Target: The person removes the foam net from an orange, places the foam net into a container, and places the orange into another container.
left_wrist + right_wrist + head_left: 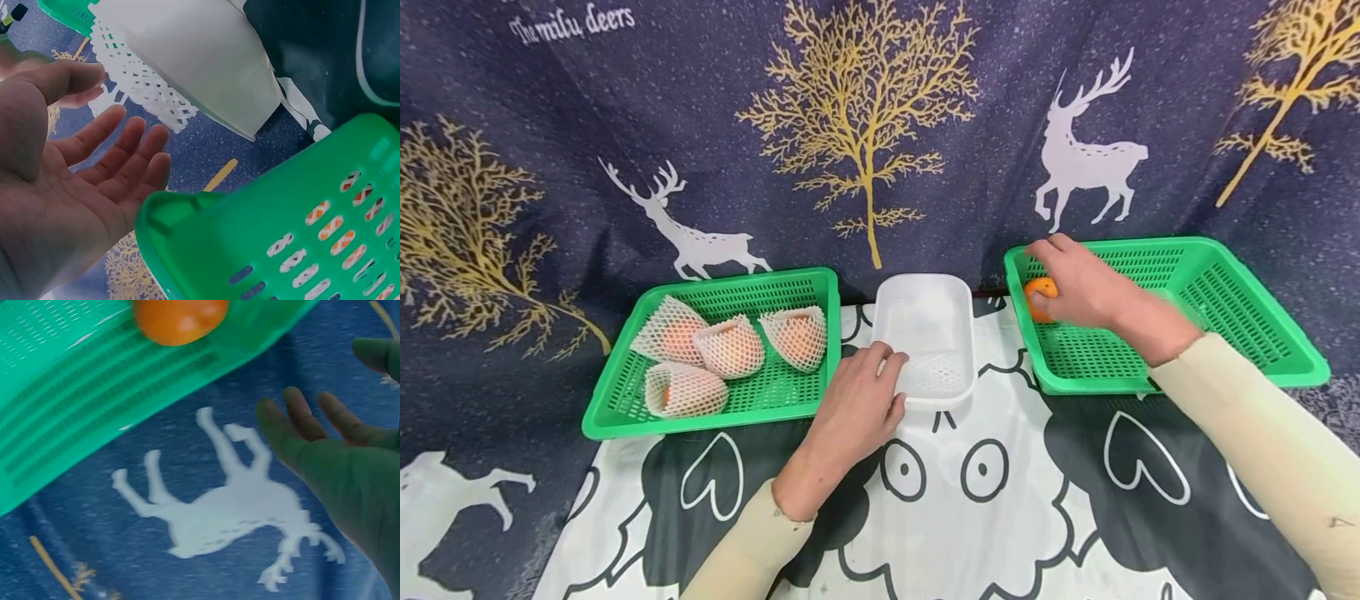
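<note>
Black-and-white cloth with cartoon outlines (947, 533) spreads nearest my head camera, and two cream sleeves (1247, 433) reach in over it. Closest of the work to me, the left hand (857, 404) bends loosely at the left edge of a shallow white plastic tray (925, 321); my left wrist view shows its fingers apart and its palm bare, gripping nothing. White foam netting (936, 372) lies in the tray's near half. Left of that I see a green slotted plastic basket (700, 423) with four orange-coloured fruits in white foam nets (730, 348). To the right sits a second green slotted plastic basket (1112, 386), with a round, glossy orange fruit (181, 322) in its left end. Over that end is the right hand (1086, 287); in my right wrist view its fingers are apart, with a gap between them and the fruit. Farthest off, I have a navy fabric backdrop (700, 83) printed with gold trees (870, 133) and white deer (1090, 167).
</note>
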`<state>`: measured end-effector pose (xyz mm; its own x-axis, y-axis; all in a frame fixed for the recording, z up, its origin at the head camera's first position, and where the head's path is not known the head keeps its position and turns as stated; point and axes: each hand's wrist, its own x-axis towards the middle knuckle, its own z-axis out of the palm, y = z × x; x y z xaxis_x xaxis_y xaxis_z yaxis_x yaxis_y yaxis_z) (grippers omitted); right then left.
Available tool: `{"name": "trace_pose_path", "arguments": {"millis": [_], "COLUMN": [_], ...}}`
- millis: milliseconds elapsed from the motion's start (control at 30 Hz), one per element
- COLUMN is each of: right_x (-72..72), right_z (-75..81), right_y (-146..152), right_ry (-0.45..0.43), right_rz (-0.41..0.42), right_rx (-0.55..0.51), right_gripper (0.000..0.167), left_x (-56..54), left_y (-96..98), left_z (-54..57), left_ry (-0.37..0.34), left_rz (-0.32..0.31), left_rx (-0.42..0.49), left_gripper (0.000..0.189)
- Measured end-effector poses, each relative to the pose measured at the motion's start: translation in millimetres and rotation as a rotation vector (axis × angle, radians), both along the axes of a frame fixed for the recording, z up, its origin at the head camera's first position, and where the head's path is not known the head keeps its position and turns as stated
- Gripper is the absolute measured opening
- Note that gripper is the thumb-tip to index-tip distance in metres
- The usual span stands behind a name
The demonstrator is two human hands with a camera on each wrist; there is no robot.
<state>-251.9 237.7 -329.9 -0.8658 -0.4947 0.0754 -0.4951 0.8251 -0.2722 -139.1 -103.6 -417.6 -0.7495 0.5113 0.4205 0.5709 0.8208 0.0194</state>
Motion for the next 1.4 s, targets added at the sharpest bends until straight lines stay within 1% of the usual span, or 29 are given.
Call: {"name": "trace_pose_path", "arguments": {"millis": [100,200,333,433,500,567,667,800,900,1167,1400], "right_x": [11.5,22.9,34.7,40.7,42.8,44.3,45.9,50.1,54.1,65.0,69.2], "right_z": [1.0,1.0,-3.0,-7.8,-11.7,-15.2,-20.3,-26.3,-30.2,-37.5,-39.4], "right_y": [-15,-30,-44,-52,-57,-63,-71,-81,-88,-116,-137], "right_ry": [0.085,0.124,0.147,0.159,0.161,0.152,0.140,0.150,0.166,0.204,0.238], "right_rz": [0.027,0.053,0.103,0.125,0.136,0.149,0.171,0.204,0.234,0.326,0.401], "right_rx": [-0.046,-0.081,-0.116,-0.144,-0.162,-0.179,-0.198,-0.221,-0.236,-0.281,-0.302], "right_gripper": [0.051,0.049,0.046,0.045,0.045,0.048,0.050,0.049,0.047,0.045,0.044], "left_x": [0.2,0.8,2.1,3.4,4.0,4.6,4.4,4.2,4.3,4.5,-0.8], "left_y": [-3.0,-6.7,-12.7,-18.6,-22.7,-26.8,-32.4,-38.7,-44.0,-62.3,-72.8], "left_z": [1.9,3.8,6.8,10.6,14.1,18.2,24.4,31.0,35.4,48.1,59.2], "left_ry": [-0.001,-0.004,-0.027,-0.055,-0.070,-0.073,-0.071,-0.082,-0.090,-0.070,-0.099], "left_rz": [0.000,0.002,0.003,-0.005,-0.010,-0.002,0.027,0.067,0.078,0.081,0.063], "left_rx": [0.007,0.016,0.035,0.075,0.119,0.156,0.183,0.167,0.148,0.138,0.121], "left_gripper": [0.047,0.047,0.044,0.043,0.041,0.040,0.038,0.038,0.038,0.040,0.039]}}
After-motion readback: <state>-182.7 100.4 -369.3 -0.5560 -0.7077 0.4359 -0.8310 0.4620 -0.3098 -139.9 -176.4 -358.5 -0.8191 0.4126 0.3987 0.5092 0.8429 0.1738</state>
